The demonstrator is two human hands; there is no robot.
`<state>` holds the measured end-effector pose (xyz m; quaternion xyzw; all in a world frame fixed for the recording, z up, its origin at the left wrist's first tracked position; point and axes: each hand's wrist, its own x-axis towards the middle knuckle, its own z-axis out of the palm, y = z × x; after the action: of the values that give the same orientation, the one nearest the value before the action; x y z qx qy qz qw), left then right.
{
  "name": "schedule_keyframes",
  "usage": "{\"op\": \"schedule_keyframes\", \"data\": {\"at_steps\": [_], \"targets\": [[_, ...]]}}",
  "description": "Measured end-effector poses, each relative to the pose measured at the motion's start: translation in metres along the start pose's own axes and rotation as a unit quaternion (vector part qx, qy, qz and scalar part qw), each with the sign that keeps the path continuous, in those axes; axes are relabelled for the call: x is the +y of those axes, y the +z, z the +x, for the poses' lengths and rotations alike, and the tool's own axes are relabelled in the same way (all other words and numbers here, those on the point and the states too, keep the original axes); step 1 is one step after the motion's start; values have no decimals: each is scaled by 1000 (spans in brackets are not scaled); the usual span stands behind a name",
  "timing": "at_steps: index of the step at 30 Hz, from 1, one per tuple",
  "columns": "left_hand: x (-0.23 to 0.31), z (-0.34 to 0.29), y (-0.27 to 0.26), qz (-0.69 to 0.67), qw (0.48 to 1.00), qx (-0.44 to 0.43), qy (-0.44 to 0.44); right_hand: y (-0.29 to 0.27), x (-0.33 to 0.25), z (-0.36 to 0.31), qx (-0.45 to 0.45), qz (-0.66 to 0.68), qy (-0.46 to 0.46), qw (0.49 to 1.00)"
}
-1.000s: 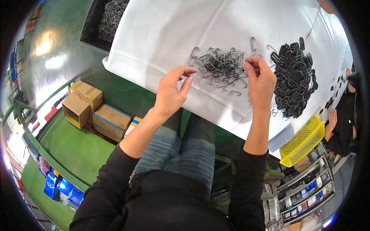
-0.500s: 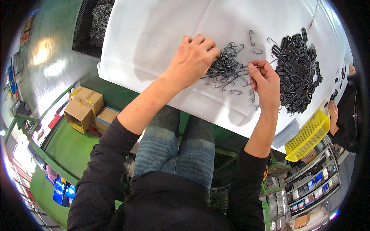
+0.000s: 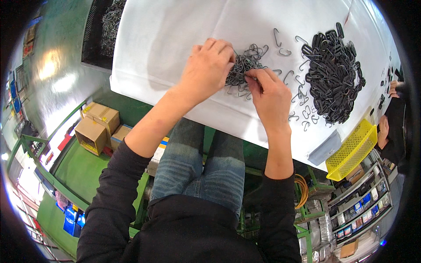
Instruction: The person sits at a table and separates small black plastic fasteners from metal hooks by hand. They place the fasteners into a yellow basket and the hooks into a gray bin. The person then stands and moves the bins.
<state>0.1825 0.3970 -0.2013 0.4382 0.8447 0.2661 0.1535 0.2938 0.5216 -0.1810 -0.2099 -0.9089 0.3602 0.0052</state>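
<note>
Left of white cloth [image 3: 158, 48] stand cartons [image 3: 90, 133], a black crate [image 3: 93, 50]. My left hand [image 3: 207, 65] curls at the wire hooks [image 3: 240, 68] on it; my right hand [image 3: 271, 97] pinches in, hiding some; either's grip I can't tell. Next: black heap [image 3: 331, 81], yellow basket [image 3: 352, 151], a co-worker's hand [image 3: 383, 126].

no legible text or numbers
</note>
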Motion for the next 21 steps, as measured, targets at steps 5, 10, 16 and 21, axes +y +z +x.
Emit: {"op": "schedule_keyframes", "data": {"at_steps": [5,10,16,21], "targets": [[-6,2,-11,-80,993,53,-72,-23,5,-3,-13,94,79,992],[1,-1,-8,-63,995,11,-70,-26,7,-4,-11,150,192,970],[10,-5,4,10,995,25,-100,-37,10,-7,-38,253,283,925],[1,-19,0,-25,987,13,-156,-39,14,-7,-33,296,292,909]]}}
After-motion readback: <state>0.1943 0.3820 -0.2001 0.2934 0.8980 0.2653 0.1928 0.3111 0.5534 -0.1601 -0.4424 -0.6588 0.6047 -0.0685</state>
